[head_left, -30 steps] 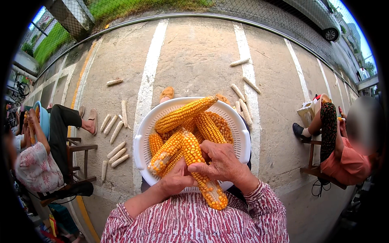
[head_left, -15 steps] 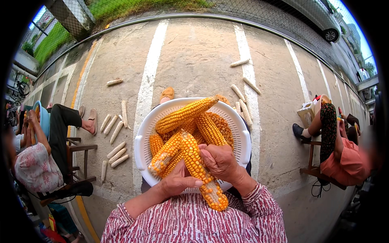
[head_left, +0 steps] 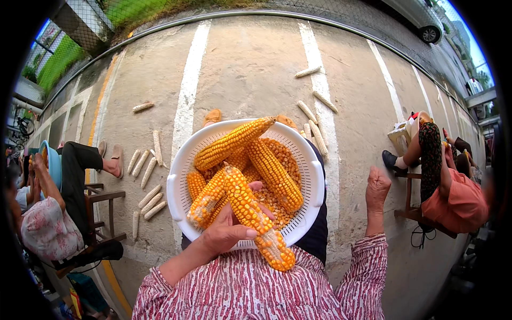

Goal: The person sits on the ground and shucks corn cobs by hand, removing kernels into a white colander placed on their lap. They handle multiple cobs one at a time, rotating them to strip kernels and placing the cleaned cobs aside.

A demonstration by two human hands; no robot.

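A partly shelled corn cob lies across the front of the white basket. My left hand grips it, thumb on top and fingertips showing at its far side. A pale bare patch runs down its lower half, and its lower end reaches past the rim over my shirt. Off to the right of the basket my right hand is raised in a fist; whatever it may hold is hidden. In the basket lie whole yellow cobs, another part-shelled cob and loose kernels.
Stripped white cobs are strewn on the concrete at left, others at right. One person sits at far left by a blue basin, another at far right. A wire fence runs across the back.
My right hand has left the cob and swung out to the right, closed. The left hand keeps its hold. The basket appears slightly further left and higher in view.
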